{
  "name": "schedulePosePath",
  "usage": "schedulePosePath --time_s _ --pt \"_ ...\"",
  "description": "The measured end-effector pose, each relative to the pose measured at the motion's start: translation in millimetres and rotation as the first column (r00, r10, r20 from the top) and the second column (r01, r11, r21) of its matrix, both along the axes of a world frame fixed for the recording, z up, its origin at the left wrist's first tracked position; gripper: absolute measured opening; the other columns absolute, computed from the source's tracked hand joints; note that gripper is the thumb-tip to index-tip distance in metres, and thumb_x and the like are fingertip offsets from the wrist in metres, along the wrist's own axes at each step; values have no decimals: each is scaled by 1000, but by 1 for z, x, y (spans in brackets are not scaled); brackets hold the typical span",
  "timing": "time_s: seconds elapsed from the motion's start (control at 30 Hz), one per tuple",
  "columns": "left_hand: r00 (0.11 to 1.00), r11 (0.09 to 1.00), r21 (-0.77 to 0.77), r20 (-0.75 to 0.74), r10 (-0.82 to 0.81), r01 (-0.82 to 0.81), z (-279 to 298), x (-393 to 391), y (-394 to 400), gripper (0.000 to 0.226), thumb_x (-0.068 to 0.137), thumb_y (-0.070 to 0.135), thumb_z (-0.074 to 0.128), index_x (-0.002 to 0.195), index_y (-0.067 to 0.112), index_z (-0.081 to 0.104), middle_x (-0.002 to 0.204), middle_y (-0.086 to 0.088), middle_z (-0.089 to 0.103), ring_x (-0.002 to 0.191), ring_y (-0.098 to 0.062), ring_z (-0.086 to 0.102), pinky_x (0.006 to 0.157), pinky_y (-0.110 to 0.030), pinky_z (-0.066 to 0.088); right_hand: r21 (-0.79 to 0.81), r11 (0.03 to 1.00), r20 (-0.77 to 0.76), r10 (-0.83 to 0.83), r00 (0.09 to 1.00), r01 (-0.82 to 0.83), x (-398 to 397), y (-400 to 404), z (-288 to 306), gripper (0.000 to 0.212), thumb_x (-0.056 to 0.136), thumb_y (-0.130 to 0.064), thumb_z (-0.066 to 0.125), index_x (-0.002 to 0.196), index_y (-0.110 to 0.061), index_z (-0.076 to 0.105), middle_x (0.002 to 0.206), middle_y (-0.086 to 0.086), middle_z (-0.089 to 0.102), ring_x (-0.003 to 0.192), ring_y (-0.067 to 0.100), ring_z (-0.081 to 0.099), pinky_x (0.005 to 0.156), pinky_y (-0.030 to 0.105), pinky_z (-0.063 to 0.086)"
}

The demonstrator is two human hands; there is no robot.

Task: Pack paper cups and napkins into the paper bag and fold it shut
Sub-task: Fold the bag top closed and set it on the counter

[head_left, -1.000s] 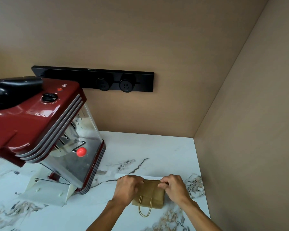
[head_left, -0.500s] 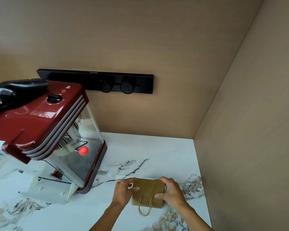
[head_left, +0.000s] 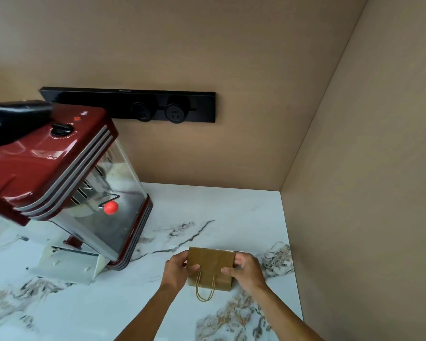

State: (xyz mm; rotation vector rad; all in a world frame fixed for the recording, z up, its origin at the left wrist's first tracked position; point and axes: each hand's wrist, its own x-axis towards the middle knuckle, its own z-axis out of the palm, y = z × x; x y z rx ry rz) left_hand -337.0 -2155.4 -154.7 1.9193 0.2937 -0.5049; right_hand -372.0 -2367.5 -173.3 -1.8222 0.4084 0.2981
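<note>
A small brown paper bag [head_left: 210, 264] stands on the marble counter [head_left: 207, 207] near the right wall, its top folded over flat and its twine handle hanging down the front. My left hand [head_left: 176, 270] pinches the bag's left edge, thumb on the front face. On the opposite edge my right hand [head_left: 246, 270] holds the bag the same way. No paper cups or napkins are in sight; the bag's inside is hidden.
A red popcorn machine [head_left: 59, 183] on a white base stands at the left, close to the bag. The side wall [head_left: 367, 193] rises just right of my right hand. A black socket strip [head_left: 133, 104] is mounted on the back wall.
Both hands slid from the bag's top fold down to its side edges. The folded top now lies flat and in full view.
</note>
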Motion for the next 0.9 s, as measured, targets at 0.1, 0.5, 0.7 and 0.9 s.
schedulePosePath --time_s 0.1,0.5,0.7,0.9 --pt "1000 1000 21 7 9 -9 -5 -1 -2 31 81 -9 76 106 11 76 105 -11 78 101 -31 70 95 -39 58 -26 1000 -11 -16 1000 15 1 2 -1 30 67 -6 88 89 -22 76 88 -6 80 80 5 77 82 36 63" --pt "998 999 -36 -53 -16 14 -19 16 7 10 87 3 76 87 13 79 100 -17 79 100 -38 72 98 -52 56 1 990 -79 -139 987 140 3 16 -2 19 75 -5 82 84 -20 76 86 -5 81 81 13 77 85 42 61" --pt "998 990 -138 -58 -29 21 -21 20 13 7 83 -23 65 87 -17 67 95 -17 58 94 -30 53 96 -44 44 -5 993 -39 -122 992 122 0 15 9 9 90 0 67 95 -5 74 89 0 80 87 18 77 80 28 58" --pt "994 981 -164 24 -106 108 -20 18 17 22 90 -24 56 97 -12 73 100 -18 69 97 -24 60 94 -37 51 78 989 -55 -120 991 124 -3 15 18 17 95 6 58 89 -7 68 92 8 75 84 15 70 72 13 54"
